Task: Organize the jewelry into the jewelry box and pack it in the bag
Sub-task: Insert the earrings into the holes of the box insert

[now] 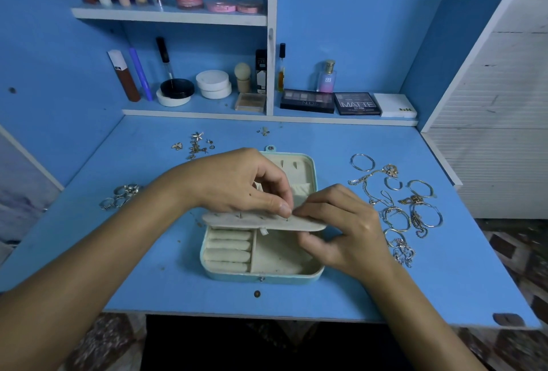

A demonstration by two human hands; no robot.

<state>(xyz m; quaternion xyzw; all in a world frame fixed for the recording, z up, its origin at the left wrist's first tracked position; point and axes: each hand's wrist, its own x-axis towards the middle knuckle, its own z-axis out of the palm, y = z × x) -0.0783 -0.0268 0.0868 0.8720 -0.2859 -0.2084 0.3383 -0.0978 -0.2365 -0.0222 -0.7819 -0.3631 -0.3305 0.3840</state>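
Observation:
A light blue jewelry box (261, 277) lies open in the middle of the desk, its cream lining showing ring rolls at the left. Across the box a cream earring flap (237, 220) is held level, with small pins sticking out of it. My left hand (237, 183) pinches the flap near its middle. My right hand (341, 222) grips the flap's right end and pinches a tiny earring stud (287, 217) at the flap. Loose earrings (196, 143) lie at the back left, rings (121, 195) at the left, bracelets and chains (397, 204) at the right.
Shelves at the back hold cosmetics: eyeshadow palettes (308, 100), a perfume bottle (327, 77), jars and tubes. One small earring (264, 131) lies alone near the shelf. A white slatted panel (498, 133) stands at the right. The desk's front edge (267, 315) is close to me.

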